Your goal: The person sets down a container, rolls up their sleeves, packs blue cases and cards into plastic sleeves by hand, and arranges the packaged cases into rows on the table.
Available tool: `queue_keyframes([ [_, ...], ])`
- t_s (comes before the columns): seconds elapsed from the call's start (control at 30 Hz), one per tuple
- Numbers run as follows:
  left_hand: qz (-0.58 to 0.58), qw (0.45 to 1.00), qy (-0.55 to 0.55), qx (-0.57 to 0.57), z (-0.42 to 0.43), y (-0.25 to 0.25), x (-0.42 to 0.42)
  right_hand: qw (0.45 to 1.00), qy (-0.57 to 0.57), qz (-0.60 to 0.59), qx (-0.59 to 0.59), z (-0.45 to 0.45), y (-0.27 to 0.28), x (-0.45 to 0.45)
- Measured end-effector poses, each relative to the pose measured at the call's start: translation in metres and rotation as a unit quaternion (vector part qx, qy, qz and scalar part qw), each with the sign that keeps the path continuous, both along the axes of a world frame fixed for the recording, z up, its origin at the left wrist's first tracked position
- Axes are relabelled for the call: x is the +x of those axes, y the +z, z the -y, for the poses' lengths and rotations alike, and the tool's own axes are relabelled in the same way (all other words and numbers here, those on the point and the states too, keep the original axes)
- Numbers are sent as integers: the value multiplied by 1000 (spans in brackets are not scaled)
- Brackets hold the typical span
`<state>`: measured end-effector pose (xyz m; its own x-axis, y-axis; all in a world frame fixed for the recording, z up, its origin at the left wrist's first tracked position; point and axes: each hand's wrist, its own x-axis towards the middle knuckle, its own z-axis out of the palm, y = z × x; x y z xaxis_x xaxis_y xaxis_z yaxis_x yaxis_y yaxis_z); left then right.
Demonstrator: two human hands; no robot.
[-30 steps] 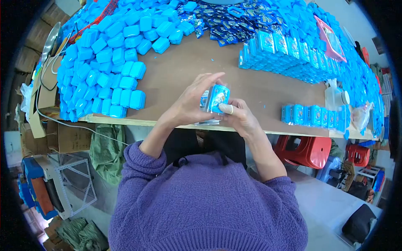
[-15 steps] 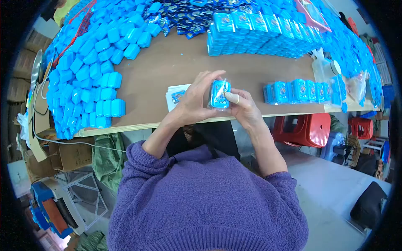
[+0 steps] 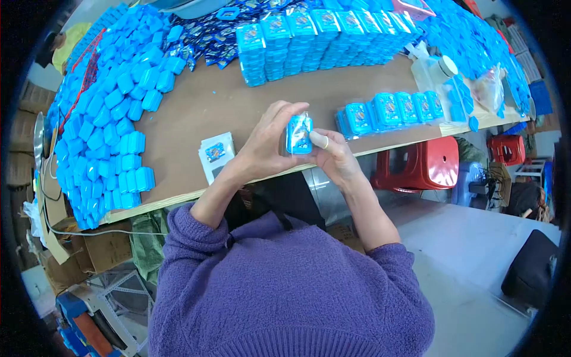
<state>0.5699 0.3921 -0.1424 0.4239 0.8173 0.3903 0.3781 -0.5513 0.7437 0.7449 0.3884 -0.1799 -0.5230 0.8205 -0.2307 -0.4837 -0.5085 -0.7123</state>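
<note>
Held between both hands above the table's front edge is a small blue plastic box in a clear wrapper, with a printed picture on its face. My left hand spans the box from its upper to its lower end, fingers above and thumb below. On the box's right side, the thumb of my right hand, which wears a ring, presses the front; the fingers behind are partly hidden. A stack of white cards with a coloured print lies left of my left hand.
Loose blue boxes are heaped at the left. Wrapped boxes stand in a tall stack at the back and a short row at the right. Dark blue packets lie behind. A bottle and a red stool are at the right.
The view has turned, so the table's contents appear shifted left and tilted. Both hands keep hold of the same box, and more of the white cards shows.
</note>
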Motion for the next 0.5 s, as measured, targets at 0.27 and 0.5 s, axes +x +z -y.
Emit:
queue_keyframes([
  [0.27,94,994,50,-7,-28,2,59,995,57,-77,-32,37,-42,41],
  [0.5,104,992,66,5,-43,-9,103,995,87,-2,-50,58,-50,38],
])
